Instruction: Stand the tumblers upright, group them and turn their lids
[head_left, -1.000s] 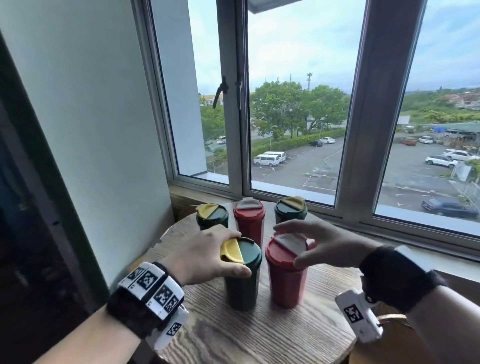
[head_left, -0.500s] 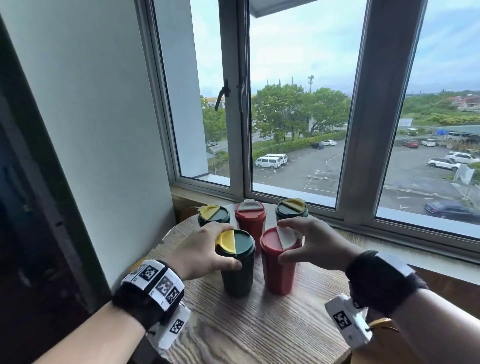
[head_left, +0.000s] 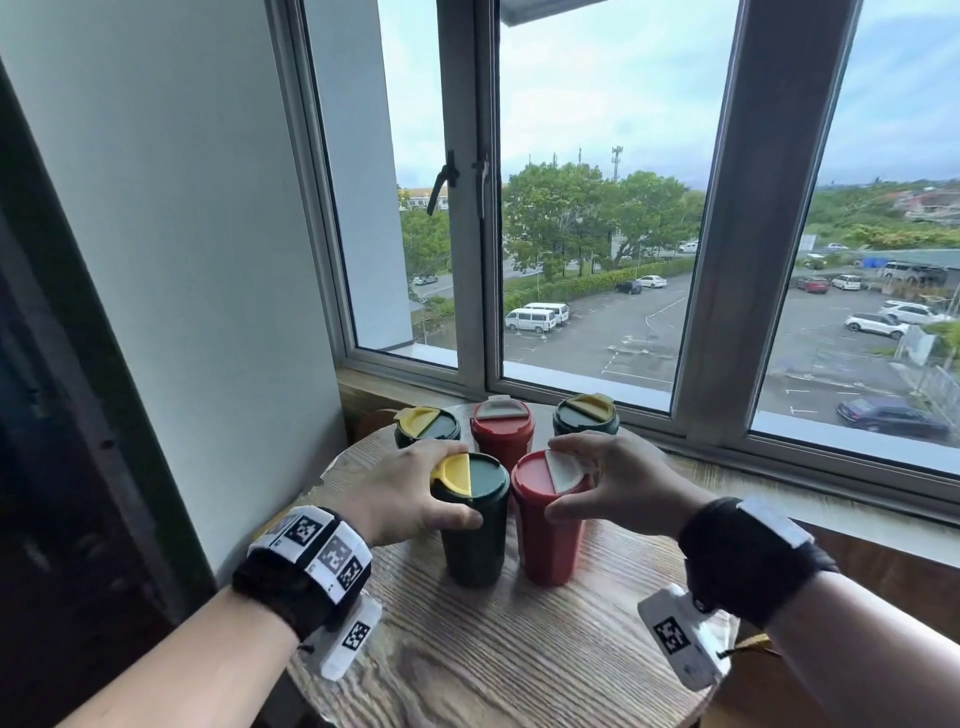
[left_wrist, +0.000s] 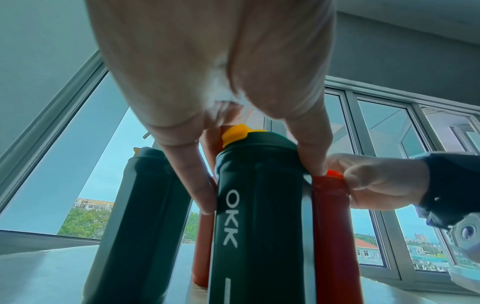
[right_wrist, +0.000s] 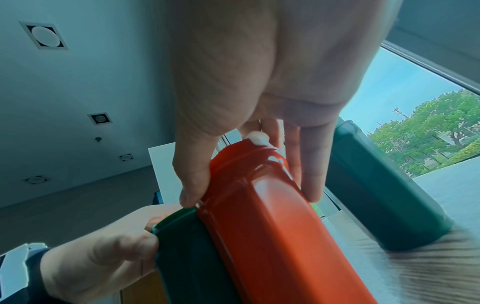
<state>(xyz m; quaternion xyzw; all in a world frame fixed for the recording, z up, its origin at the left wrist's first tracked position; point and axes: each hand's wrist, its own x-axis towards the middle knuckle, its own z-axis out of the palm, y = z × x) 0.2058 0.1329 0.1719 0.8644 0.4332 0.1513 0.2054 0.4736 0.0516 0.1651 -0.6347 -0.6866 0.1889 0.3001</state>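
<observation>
Several tumblers stand upright on the round wooden table (head_left: 519, 654). In front, a dark green tumbler (head_left: 475, 540) (left_wrist: 259, 226) with a yellow flap stands beside a red tumbler (head_left: 550, 535) (right_wrist: 272, 226) with a white flap. My left hand (head_left: 410, 493) (left_wrist: 207, 82) grips the green tumbler's lid from the left, thumb in front and fingers behind. My right hand (head_left: 623, 483) (right_wrist: 259, 82) grips the red tumbler's lid from the right. Behind stand a green tumbler (head_left: 427, 426), a red one (head_left: 502, 423) and another green one (head_left: 586, 415).
A window sill (head_left: 779, 483) runs right behind the back row of tumblers. A grey wall (head_left: 182, 260) rises at the left. The near half of the table is bare wood, with its edge close to my wrists.
Both front tumblers have slid back toward the rear row and closer together. Both lids have turned, so the yellow flap now points left and the white flap points right.
</observation>
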